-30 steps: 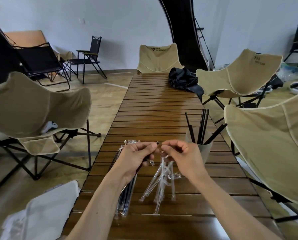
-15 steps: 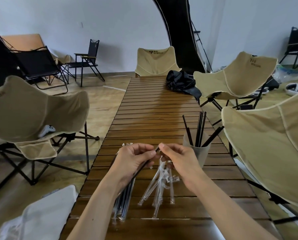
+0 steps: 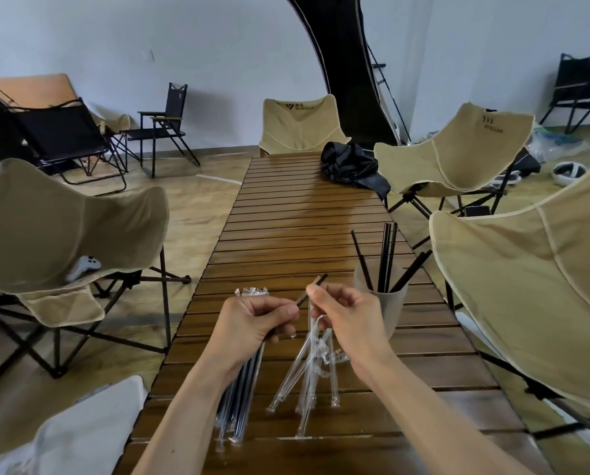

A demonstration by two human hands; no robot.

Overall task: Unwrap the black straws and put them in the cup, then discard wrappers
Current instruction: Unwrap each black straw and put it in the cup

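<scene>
Near frame centre, the left hand (image 3: 252, 323) pinches the lower part of a black straw (image 3: 312, 289); the right hand (image 3: 346, 311) pinches it higher, apparently with its wrapper. The straw's tip pokes beyond both. The cup (image 3: 387, 311) stands right.

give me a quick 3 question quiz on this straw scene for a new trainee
1. True or false: the cup holds no straws yet.
2. Multiple choice: the empty clear wrappers lie
A. inside the cup
B. on the table between the two forearms
C. on a tan chair
3. Fill in: the right hand pinches the bare end of a ____ straw while the left hand holds its lower part.

Key
1. False: several black straws stand in it.
2. B
3. black: the straw in hand runs slanted between both hands. A bundle of wrapped straws lies under the left wrist.
</scene>
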